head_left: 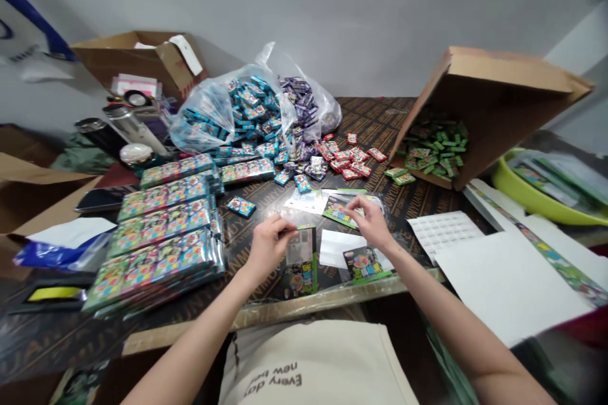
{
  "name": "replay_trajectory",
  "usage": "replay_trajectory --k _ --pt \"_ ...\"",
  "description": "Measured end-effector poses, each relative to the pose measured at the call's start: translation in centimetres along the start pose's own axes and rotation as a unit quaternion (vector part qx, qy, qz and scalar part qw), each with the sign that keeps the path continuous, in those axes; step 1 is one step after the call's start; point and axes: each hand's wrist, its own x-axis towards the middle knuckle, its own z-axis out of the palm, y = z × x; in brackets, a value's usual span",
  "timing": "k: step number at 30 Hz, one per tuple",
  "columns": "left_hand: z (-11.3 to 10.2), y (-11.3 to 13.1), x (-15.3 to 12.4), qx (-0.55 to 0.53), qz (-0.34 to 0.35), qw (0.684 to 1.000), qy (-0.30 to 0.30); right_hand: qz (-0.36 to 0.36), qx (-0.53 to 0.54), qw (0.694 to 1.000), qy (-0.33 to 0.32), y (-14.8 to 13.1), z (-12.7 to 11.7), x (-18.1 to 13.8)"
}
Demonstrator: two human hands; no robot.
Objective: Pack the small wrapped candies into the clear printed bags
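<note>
At left, shows a black bottle [101, 138] and a silver bottle [137, 131] side by side, with a white-lidded jar [137, 154] just beside them. Behind, has an open cardboard box [104, 63] near the grey wall [351, 19]. Lower down, includes a crumpled blue-and-white wrapper [66, 243]; upper left, a blue-and-white banner [28, 22].

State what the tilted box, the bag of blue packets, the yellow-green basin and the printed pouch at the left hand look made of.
Tilted box: cardboard, by its matte brown, stiff flat panels.
Bag of blue packets: thin clear plastic, wrinkled and shiny, contents showing through.
Yellow-green basin: probably plastic, smooth and evenly coloured.
Printed pouch: seemingly plastic film, with a see-through upper part; exact type unclear.
</note>
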Motion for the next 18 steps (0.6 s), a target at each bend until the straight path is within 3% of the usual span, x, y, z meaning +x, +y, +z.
replay_trajectory --k 2,4,8,12,18 --pt "0.0 0.0 -0.1 -0.008 -0.009 1.000 0.023 -0.013 0.117 0.992 -0.049 -3.4 0.4 1.6" --pt "-0.1 0.0 -0.1 -0.015 -0.008 1.000 0.026 -0.022 0.193 0.971 -0.137 -6.2 1.2 2.8" --pt "-0.7 0.2 -0.2 -0.014 0.009 1.000 0.002 -0.047 0.224 0.932 -0.283 -8.2 3.3 4.2" --pt "-0.9 0.4 -0.3 -0.012 0.006 1.000 -0.005 -0.055 0.189 0.931 -0.308 -7.4 4.7 4.7" --pt "0.2 0.0 -0.3 -0.006 -0.016 0.999 0.040 -0.010 0.180 0.939 -0.293 -6.5 5.9 4.4"
